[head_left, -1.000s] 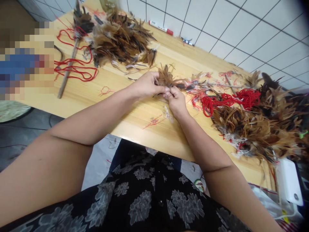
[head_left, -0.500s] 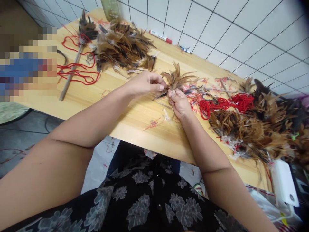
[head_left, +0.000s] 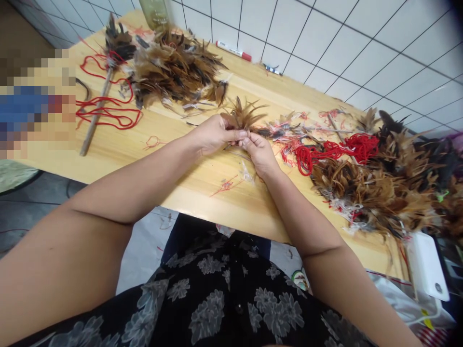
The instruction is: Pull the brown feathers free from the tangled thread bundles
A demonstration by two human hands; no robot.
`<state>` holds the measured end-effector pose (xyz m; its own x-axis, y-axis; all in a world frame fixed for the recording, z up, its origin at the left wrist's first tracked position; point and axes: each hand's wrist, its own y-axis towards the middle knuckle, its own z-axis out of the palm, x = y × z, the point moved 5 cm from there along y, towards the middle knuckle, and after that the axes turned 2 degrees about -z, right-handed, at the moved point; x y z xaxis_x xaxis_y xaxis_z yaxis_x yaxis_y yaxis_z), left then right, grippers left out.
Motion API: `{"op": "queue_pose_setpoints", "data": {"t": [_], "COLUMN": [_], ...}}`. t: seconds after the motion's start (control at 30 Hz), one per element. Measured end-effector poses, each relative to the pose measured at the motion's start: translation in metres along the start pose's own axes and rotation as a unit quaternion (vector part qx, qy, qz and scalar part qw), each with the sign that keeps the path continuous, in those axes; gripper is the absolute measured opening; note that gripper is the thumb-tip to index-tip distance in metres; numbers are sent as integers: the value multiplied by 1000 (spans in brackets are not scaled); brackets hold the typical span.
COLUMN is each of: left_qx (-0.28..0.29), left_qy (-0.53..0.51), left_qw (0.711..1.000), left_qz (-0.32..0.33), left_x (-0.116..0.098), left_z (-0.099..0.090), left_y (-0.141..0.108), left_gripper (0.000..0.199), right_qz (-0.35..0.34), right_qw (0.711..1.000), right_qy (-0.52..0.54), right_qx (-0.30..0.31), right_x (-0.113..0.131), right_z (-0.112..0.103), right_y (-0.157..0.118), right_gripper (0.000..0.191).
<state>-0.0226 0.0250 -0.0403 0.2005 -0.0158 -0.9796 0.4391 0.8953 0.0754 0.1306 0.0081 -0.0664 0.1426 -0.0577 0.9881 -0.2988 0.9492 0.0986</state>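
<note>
Both hands' grip pinches feather tuft.

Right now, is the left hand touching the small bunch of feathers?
Touching. The head view shows the left hand pinching the base of the feather bunch, its fingertips meeting the right hand there, with no gap.

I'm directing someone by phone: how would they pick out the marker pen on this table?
Start at the wooden table and follow its far edge along the white tiled wall. Past the big feather pile on the left lies the marker pen. It is the only smooth white stick with a red cap; everything nearby is feathers or red cord.
</note>
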Motion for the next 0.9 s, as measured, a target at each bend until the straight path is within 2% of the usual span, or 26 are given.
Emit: {"op": "queue_pose_setpoints", "data": {"t": [0.13,0.27,0.37,0.5,0.67,0.9], "left_qx": [-8,3,1,4,-18,20], "left_qy": [-64,-138,-185,-178,-131,-142], "left_qw": [998,990,981,980,987,985], "left_qz": [-25,-39,-59,-91,-89,-92], "left_x": [-3,-8,-7,-3,0,3], "left_z": [-7,-16,-15,-7,-8,-1], "left_y": [0,3,2,0,-2,-2], "left_gripper": [49,34,26,26,29,29], "right_qz": [37,19,15,9,5,-5], "right_qw": [998,999,999,999,999,1000], "right_qy": [-6,-4,-1,16,14,4], "right_qx": [-41,-43,-39,-37,-30,-8], "right_x": [12,13,9,8,9,8], "right_z": [-1,-5,-6,-5,-2,2], "right_y": [-3,-3,-2,-1,-1,1], "right_gripper": [66,72,71,66,69,74]}}
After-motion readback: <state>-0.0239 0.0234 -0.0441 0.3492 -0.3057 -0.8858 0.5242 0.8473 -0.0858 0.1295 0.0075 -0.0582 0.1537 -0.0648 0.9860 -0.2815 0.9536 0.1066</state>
